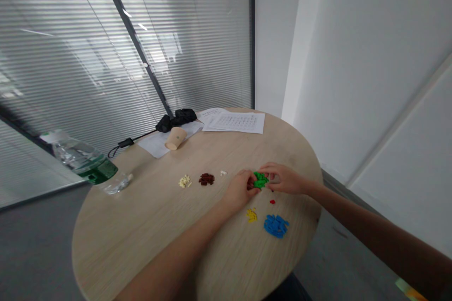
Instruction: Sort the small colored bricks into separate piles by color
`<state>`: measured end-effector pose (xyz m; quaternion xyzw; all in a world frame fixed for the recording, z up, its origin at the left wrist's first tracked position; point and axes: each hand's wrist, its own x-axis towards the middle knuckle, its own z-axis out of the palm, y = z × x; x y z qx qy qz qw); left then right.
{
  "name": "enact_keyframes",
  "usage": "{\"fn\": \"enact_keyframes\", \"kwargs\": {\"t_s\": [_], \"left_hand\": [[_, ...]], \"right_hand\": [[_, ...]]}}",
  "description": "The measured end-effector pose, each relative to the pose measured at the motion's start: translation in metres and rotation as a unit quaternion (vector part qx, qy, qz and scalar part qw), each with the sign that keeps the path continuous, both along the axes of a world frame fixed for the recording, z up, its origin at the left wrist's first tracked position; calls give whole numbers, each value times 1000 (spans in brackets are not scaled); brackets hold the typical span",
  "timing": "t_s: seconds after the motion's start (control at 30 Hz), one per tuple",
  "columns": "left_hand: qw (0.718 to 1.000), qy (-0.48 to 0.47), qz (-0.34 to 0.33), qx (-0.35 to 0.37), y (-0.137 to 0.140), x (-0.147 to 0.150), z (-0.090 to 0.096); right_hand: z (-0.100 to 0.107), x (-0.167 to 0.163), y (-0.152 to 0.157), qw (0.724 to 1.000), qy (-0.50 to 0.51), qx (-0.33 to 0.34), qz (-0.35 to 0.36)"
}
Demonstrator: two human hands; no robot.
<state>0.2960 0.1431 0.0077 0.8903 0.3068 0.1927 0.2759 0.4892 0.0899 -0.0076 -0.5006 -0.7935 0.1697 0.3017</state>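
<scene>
A small heap of green pieces (261, 180), like little building bricks, lies on the round table between my two hands. My left hand (244, 183) curves around its left side, fingers bent and thumb apart. From the right, my right hand (280, 178) reaches to the heap with its fingers and thumb spread. Just below are a few red pieces (272, 201), a small yellow pile (252, 215) and a larger blue pile (276, 226). Left of my hands lie white pieces (223, 173), dark brown pieces (206, 179) and cream pieces (184, 181).
A clear plastic bottle (88, 162) with a green label stands at the table's left edge. Toward the back are a paper cup (175, 138) on its side, a black folded object (176, 120) with a cord, and printed sheets (236, 121). The wooden table (148, 225) has a rounded edge.
</scene>
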Motion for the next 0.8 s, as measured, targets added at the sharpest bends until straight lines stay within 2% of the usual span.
{"fn": "enact_keyframes", "kwargs": {"t_s": [0.13,0.23,0.33,0.43,0.53,0.67,0.8], "left_hand": [[999,-38,6,32,1,-14,4],[992,-66,43,100,12,-30,5],[985,-41,83,147,27,-43,3],[988,-12,108,114,39,-45,-3],[991,8,106,83,42,-42,-9],[989,30,101,101,40,-39,-12],[988,48,97,109,40,-41,-11]], "right_hand": [[-2,1,0,1000,22,4,-17],[-3,2,3,998,46,17,-49],[-5,1,9,996,61,22,-65],[-11,2,16,994,80,18,-74],[-19,5,22,991,106,4,-84],[-27,10,25,986,141,-19,-90],[-26,11,24,982,162,-30,-88]]}}
